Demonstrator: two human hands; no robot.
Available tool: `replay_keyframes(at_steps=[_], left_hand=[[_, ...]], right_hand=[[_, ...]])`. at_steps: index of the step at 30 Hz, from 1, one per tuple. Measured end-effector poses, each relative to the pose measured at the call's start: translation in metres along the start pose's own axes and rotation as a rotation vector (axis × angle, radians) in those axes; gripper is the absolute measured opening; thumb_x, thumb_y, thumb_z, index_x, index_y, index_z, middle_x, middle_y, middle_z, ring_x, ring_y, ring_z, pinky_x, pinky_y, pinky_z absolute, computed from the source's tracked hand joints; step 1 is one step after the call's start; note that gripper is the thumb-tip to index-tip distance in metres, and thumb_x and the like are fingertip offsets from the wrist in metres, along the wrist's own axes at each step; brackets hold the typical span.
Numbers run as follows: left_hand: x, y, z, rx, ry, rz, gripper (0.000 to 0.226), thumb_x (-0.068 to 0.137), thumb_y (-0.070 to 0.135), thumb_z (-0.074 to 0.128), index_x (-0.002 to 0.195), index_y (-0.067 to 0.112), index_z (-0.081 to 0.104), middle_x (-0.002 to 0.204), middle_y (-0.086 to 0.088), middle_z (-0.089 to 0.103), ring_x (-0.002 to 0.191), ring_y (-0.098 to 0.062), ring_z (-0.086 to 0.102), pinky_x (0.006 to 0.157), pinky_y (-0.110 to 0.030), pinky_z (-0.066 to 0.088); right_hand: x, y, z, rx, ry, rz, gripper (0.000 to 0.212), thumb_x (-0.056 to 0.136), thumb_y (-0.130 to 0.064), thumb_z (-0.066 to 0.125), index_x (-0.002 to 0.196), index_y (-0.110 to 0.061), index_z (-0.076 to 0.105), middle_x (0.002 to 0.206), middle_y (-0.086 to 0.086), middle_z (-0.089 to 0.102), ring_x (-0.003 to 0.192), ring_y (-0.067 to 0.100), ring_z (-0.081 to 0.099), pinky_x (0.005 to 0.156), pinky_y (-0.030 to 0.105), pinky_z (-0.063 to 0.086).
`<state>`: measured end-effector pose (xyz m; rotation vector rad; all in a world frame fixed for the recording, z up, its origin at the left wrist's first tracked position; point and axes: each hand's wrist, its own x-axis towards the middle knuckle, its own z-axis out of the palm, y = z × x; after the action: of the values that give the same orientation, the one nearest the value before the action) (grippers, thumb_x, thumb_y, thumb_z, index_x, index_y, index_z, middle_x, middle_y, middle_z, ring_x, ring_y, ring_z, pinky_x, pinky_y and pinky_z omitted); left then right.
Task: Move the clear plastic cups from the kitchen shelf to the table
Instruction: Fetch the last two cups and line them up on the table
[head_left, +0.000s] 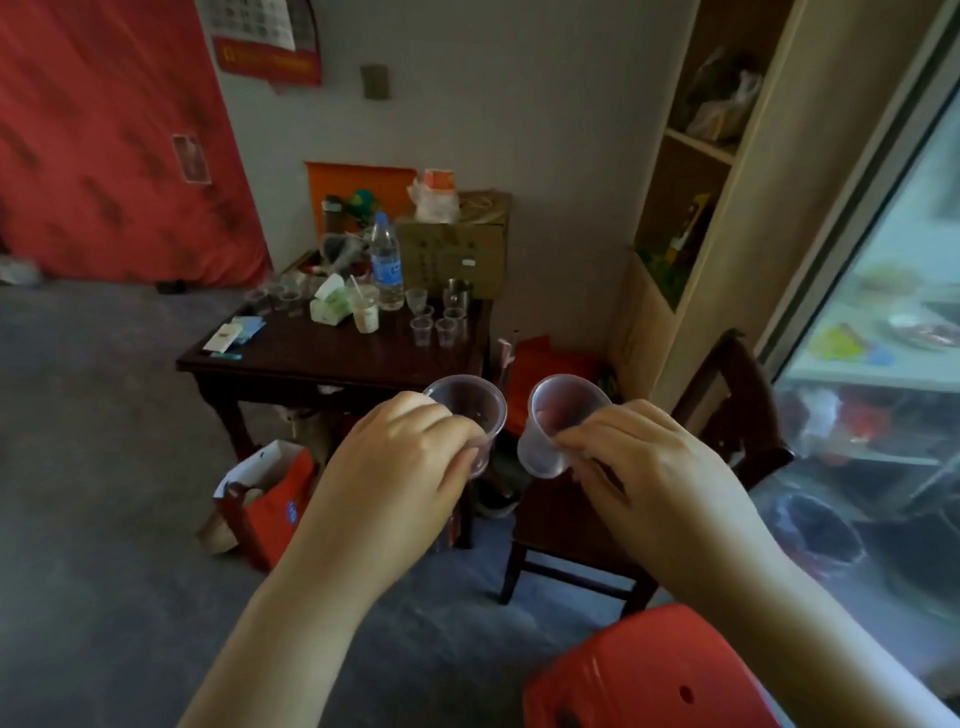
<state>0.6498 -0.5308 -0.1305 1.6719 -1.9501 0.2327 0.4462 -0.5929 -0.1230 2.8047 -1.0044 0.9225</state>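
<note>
My left hand (400, 467) grips a clear plastic cup (467, 405) by its lower side, held in the air in front of me. My right hand (649, 473) holds a second clear plastic cup (558, 415), tilted toward the left one. Both cups look empty. Ahead stands a dark wooden table (311, 353). Several clear cups (436, 322) stand grouped at its right side, and more clear cups (275, 296) sit at its back left.
On the table are a water bottle (387, 260), a tissue pack (332, 304), a drink cup with straw (365, 309) and a cardboard box (457, 249). A dark chair (717, 415) stands right of it, a red stool (649, 670) near me, a red bag (270, 499) on the floor.
</note>
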Motion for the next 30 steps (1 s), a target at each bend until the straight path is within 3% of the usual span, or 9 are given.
replay_keyframes(at_steps=[5, 9, 16, 20, 25, 30], left_hand=[[0.02, -0.029, 0.018, 0.043, -0.018, -0.11, 0.016, 0.087, 0.024, 0.052, 0.083, 0.019, 0.066, 0.077, 0.007, 0.06, 0.085, -0.014, 0.053, 0.073, -0.022, 0.039], [0.034, -0.075, 0.028, 0.068, -0.018, -0.157, 0.019, 0.087, 0.025, 0.045, 0.084, 0.02, 0.064, 0.076, 0.006, 0.059, 0.084, -0.016, 0.052, 0.074, -0.025, 0.04], [0.077, -0.19, 0.063, 0.056, -0.04, -0.208, 0.023, 0.085, 0.027, 0.043, 0.084, 0.018, 0.064, 0.079, 0.005, 0.06, 0.084, -0.015, 0.053, 0.07, -0.029, 0.045], [0.115, -0.268, 0.077, 0.054, -0.043, -0.226, 0.011, 0.083, 0.02, 0.054, 0.086, 0.018, 0.064, 0.081, 0.004, 0.063, 0.085, -0.015, 0.055, 0.072, -0.025, 0.042], [0.169, -0.341, 0.105, 0.062, -0.101, -0.19, 0.007, 0.082, 0.014, 0.058, 0.084, 0.015, 0.064, 0.08, 0.002, 0.063, 0.086, -0.018, 0.055, 0.077, -0.025, 0.039], [0.224, -0.38, 0.151, 0.026, -0.182, -0.129, 0.012, 0.082, 0.014, 0.055, 0.086, 0.016, 0.067, 0.081, 0.001, 0.066, 0.087, -0.02, 0.057, 0.088, -0.028, 0.036]], right_hand=[[0.045, 0.015, 0.045, 0.084, -0.077, -0.077, 0.02, 0.085, -0.019, 0.05, 0.094, -0.015, 0.067, 0.087, -0.002, 0.066, 0.082, 0.022, 0.059, 0.057, 0.035, 0.053], [0.091, 0.02, 0.084, 0.14, -0.148, -0.119, 0.014, 0.085, -0.014, 0.057, 0.094, -0.014, 0.068, 0.087, -0.001, 0.066, 0.083, 0.021, 0.06, 0.06, 0.033, 0.053], [0.187, 0.032, 0.174, 0.19, -0.235, -0.153, 0.029, 0.088, -0.025, 0.041, 0.093, -0.014, 0.068, 0.088, 0.0, 0.066, 0.084, 0.02, 0.059, 0.064, 0.036, 0.053], [0.26, 0.037, 0.226, 0.206, -0.229, -0.175, 0.035, 0.09, -0.029, 0.036, 0.092, -0.015, 0.067, 0.086, 0.001, 0.066, 0.083, 0.021, 0.059, 0.063, 0.038, 0.052], [0.326, 0.052, 0.28, 0.16, -0.239, -0.128, 0.037, 0.09, -0.029, 0.033, 0.093, -0.013, 0.066, 0.086, 0.003, 0.065, 0.084, 0.023, 0.057, 0.065, 0.041, 0.051], [0.351, 0.097, 0.319, 0.188, -0.324, 0.018, 0.025, 0.091, -0.016, 0.049, 0.112, -0.017, 0.062, 0.098, 0.001, 0.065, 0.093, 0.02, 0.054, 0.071, 0.036, 0.05]])
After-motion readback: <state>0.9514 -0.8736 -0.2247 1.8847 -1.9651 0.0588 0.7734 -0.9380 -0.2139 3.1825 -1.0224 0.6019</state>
